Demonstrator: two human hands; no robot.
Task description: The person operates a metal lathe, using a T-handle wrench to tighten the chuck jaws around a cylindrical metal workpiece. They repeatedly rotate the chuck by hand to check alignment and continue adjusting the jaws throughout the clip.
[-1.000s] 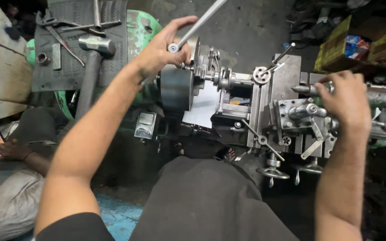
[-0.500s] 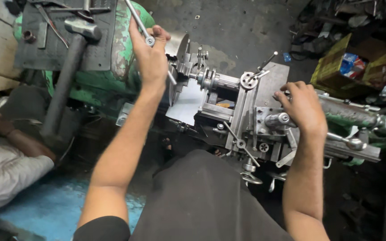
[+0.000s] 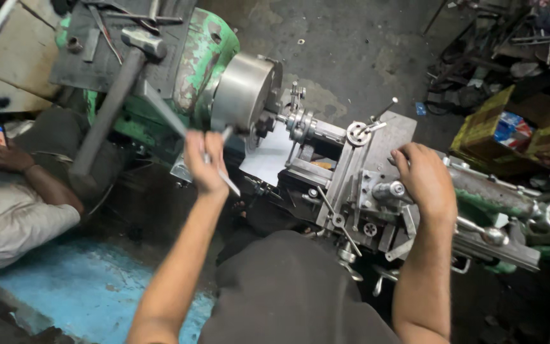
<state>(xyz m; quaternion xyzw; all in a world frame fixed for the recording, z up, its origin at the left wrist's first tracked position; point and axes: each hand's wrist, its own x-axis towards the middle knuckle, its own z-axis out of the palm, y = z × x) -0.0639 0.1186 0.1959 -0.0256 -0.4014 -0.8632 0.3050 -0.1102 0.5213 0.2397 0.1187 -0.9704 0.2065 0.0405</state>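
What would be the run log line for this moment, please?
left hand: holds metal rod | right hand: on lathe carriage | chuck: bare

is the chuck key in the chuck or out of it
Out. The left hand holds the chuck key below and in front of the chuck, clear of its rim.

A: Left hand (image 3: 204, 162) motion-blurred; the metal rod (image 3: 227, 181) in it is smeared, its far end lost in the blur.

B: Right hand (image 3: 424, 181) covers whatever it grips on the lathe carriage (image 3: 358, 191). Seated person (image 3: 14, 210) at left cut by the edge. Far-right clutter (image 3: 517, 44) too dark to tell.
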